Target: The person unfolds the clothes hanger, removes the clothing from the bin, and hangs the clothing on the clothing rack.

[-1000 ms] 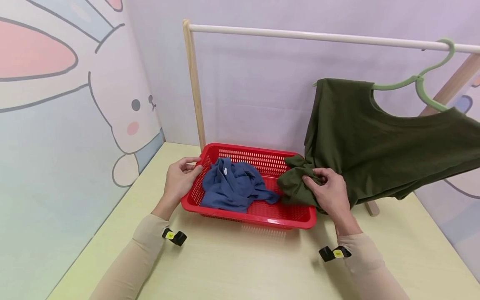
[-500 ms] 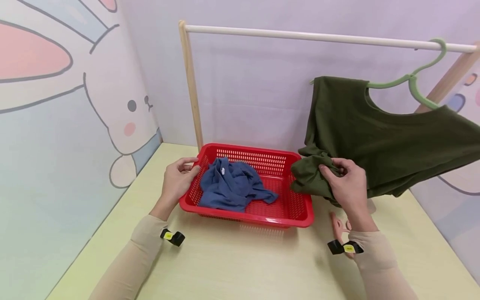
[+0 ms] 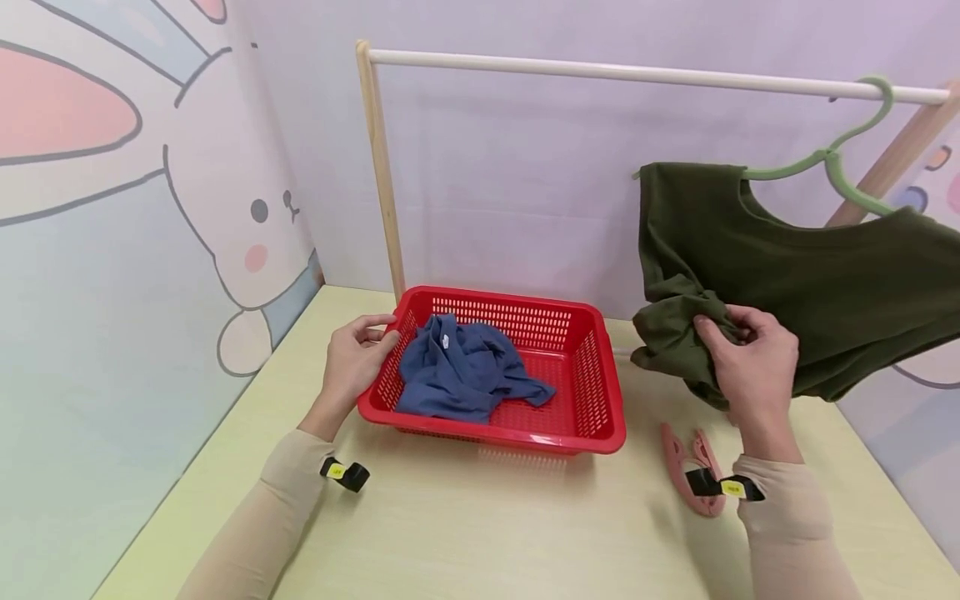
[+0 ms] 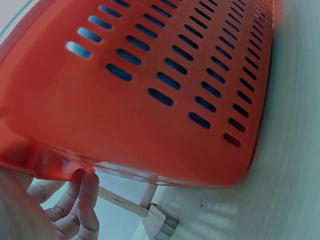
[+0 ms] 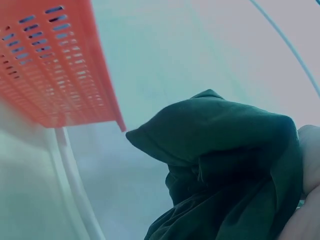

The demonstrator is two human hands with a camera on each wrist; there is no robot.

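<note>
My left hand (image 3: 356, 358) grips the left rim of a red perforated basket (image 3: 558, 440), its fingers (image 4: 86, 200) curled under the edge in the left wrist view. Inside lies a crumpled blue garment (image 3: 465, 367) with a small white mark. A dark green shirt (image 3: 847, 275) hangs from a light green hanger (image 3: 862, 142) on the rack. My right hand (image 3: 757, 358) pinches a bunched part of that shirt, to the right of the basket. In the right wrist view the bunched green cloth (image 5: 225, 145) hides most of the fingers.
The rack's white rail (image 3: 600, 71) runs across the back, on wooden posts (image 3: 382, 167). A pink plastic item with two curved arms (image 3: 686, 479) lies on the pale table (image 3: 465, 533), partly behind the right wrist's camera strap. A rabbit-printed wall (image 3: 90, 333) stands at the left.
My right hand has pulled the bunched green cloth rightward, out of the basket and past its right rim. The pink item has come into view. The left hand stays at the rim.
</note>
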